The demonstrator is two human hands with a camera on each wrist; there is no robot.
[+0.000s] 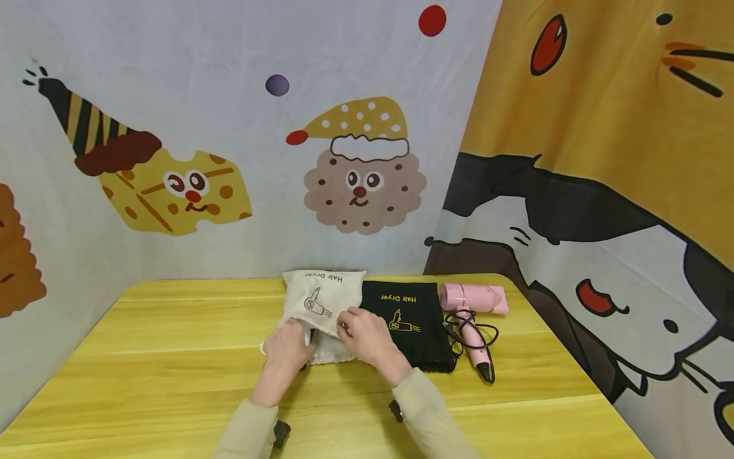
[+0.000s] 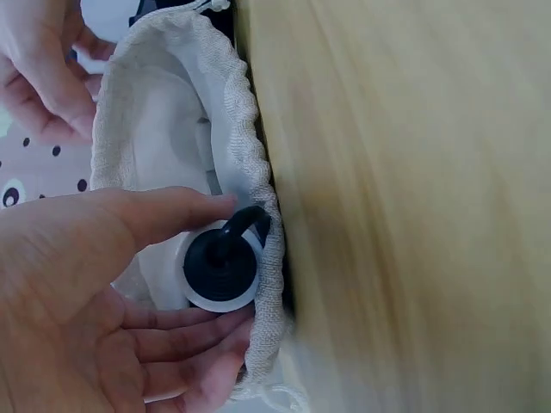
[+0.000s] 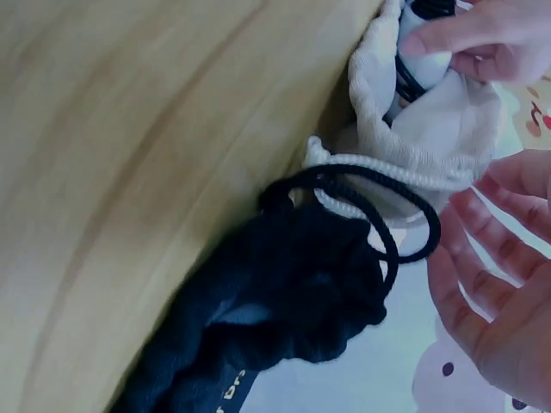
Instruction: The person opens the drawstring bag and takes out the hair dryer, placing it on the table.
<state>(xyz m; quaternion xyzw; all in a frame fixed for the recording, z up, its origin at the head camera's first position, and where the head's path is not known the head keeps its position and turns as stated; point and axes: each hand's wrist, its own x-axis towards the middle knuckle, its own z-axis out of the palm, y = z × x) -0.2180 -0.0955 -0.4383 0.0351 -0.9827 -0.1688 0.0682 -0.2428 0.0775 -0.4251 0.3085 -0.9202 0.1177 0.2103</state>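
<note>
A cream drawstring bag [image 1: 338,290] printed "Hair Dryer" lies on the table with its mouth toward me. At the mouth my left hand [image 1: 287,347] holds the white handle of a hair dryer [image 2: 181,262], thumb on one side and fingers on the other. The handle has a black end with a black cord [image 2: 250,217]; the dryer's remaining part is hidden inside the bag. My right hand [image 1: 369,335] pinches the bag's upper rim between thumb and fingers, lifting the mouth apart.
A black drawstring bag [image 1: 427,347] with yellow "Hair Dryer" print lies against the cream one on the right. Beyond it rests a pink hair dryer [image 1: 473,298], its cord wound around the handle. A curtain with cartoon prints [image 1: 229,255] hangs behind the wooden table [image 1: 172,382].
</note>
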